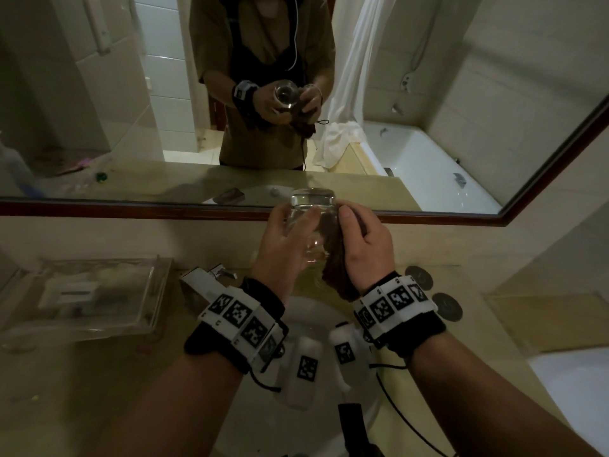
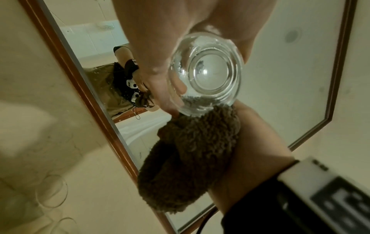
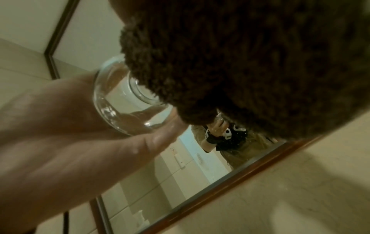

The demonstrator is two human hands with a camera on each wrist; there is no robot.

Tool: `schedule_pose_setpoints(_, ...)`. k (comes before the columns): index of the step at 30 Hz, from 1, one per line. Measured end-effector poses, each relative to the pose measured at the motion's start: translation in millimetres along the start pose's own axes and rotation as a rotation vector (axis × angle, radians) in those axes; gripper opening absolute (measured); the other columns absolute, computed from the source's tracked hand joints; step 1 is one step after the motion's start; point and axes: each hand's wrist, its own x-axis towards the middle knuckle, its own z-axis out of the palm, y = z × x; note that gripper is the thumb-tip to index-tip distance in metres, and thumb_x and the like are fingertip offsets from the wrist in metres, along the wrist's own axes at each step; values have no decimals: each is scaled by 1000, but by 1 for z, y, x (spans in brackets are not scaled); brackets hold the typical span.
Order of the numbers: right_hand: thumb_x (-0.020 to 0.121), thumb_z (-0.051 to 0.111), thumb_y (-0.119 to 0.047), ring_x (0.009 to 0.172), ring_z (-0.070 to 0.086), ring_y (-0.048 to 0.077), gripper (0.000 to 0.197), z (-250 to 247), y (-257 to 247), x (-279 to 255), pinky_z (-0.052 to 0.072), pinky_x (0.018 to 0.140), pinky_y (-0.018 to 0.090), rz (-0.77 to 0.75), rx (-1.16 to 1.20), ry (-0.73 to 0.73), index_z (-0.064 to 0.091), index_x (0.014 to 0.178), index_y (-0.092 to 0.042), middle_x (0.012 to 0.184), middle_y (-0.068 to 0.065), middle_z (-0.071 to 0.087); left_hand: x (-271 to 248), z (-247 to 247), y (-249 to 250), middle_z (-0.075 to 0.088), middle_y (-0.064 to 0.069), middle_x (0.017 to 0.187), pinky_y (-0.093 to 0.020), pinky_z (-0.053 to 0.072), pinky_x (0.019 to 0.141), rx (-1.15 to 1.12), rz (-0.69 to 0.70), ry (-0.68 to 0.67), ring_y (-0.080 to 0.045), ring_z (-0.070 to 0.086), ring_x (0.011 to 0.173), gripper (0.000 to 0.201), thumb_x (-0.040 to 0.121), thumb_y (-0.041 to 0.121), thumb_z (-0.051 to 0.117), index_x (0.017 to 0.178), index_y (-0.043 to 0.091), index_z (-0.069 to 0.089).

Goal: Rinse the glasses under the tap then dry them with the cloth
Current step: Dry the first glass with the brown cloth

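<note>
Fingers (image 1: 298, 222) of the left hand (image 1: 283, 245) curl around a clear glass (image 1: 313, 212), held base-up above the sink (image 1: 263, 407). Right hand (image 1: 365, 245) fingers clamp a brown cloth (image 1: 336, 265) against the glass's side, before the mirror (image 1: 461, 110).

Beige countertop (image 1: 514, 328) — clear tray (image 1: 82, 295); coasters (image 1: 447, 305)

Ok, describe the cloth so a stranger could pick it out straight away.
Start at the wood-framed mirror above the basin. In front of its lower edge two hands are raised around a clear glass. The cloth is the shaggy dark brown piece that the right hand presses against the glass's side, the only fuzzy, dark thing among skin and glass.
</note>
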Motion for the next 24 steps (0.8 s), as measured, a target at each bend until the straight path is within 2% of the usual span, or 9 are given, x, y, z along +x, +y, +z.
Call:
schedule_pose_setpoints(3, 91, 47, -28, 96, 61, 8, 29, -2, 2, 0, 49, 89, 29, -12, 8, 1, 68, 107, -15, 100, -5, 66, 0, -1, 0, 71, -3, 105, -45, 56, 84, 35, 30, -60, -21, 69, 97, 23, 96, 27, 55, 118, 19, 55)
schedule_pose_setpoints(6, 91, 48, -27, 94, 56, -5, 28, -2, 4, -3, 44, 89, 18, -30, -18, 5, 67, 109, -16, 99, -13, 61, 0, 0, 1, 70, 9, 95, -28, 54, 79, 143, 91, -61, -2, 67, 86, 28, 100, 26, 49, 128, 25, 53)
schedule_pose_setpoints(8, 91, 49, -27, 95, 52, -11, 29, -1, 5, -4, 41, 89, 12, -48, -30, 8, 66, 112, -16, 99, -18, 58, 0, 2, 1, 68, 11, 101, -25, 53, 78, 218, 128, -62, 0, 65, 88, 35, 99, 32, 51, 133, 30, 48)
schedule_pose_setpoints(10, 91, 50, -24, 96, 52, -11, 29, -1, 3, -5, 39, 90, 8, -90, -31, 16, 65, 114, -14, 101, -21, 56, 0, 2, 0, 69, 11, 105, -35, 55, 87, 274, 164, -24, -4, 66, 95, 33, 92, 38, 62, 123, 37, 53)
schedule_pose_setpoints(12, 90, 52, -26, 99, 52, -7, 31, -1, 0, -6, 37, 91, 7, -135, -35, 15, 65, 115, -12, 105, -13, 58, 0, 3, 2, 71, 8, 103, -46, 54, 91, 254, 182, 30, -11, 68, 93, 26, 86, 39, 66, 110, 43, 57)
schedule_pose_setpoints(14, 87, 51, -30, 104, 52, 0, 37, 0, -4, -8, 37, 94, 7, -164, -31, 3, 65, 115, -12, 111, -3, 59, 1, 2, 3, 71, 5, 103, -52, 53, 92, 241, 169, 69, -16, 69, 90, 32, 81, 47, 65, 111, 43, 56)
schedule_pose_setpoints(16, 85, 49, -29, 106, 51, 3, 38, 1, -6, -11, 36, 95, 8, -183, -11, -13, 65, 114, -10, 113, 0, 57, 2, 2, 3, 72, 5, 103, -53, 53, 91, 230, 158, 81, -18, 70, 92, 38, 81, 47, 65, 117, 39, 55)
schedule_pose_setpoints(19, 85, 47, -23, 107, 50, 6, 37, 1, -3, -11, 35, 96, 10, -196, -8, 3, 63, 115, -7, 114, 0, 56, -2, 3, 5, 73, 4, 96, -52, 56, 85, 154, 173, 42, -28, 70, 88, 21, 93, 30, 62, 113, 34, 57)
schedule_pose_setpoints(24, 85, 49, -13, 101, 54, 5, 27, -2, 1, -3, 41, 93, 16, -72, 17, 54, 64, 107, -16, 106, -4, 59, -8, 7, 11, 72, 2, 96, -44, 57, 82, 125, 217, -51, -31, 69, 94, 19, 96, 28, 56, 97, 47, 61)
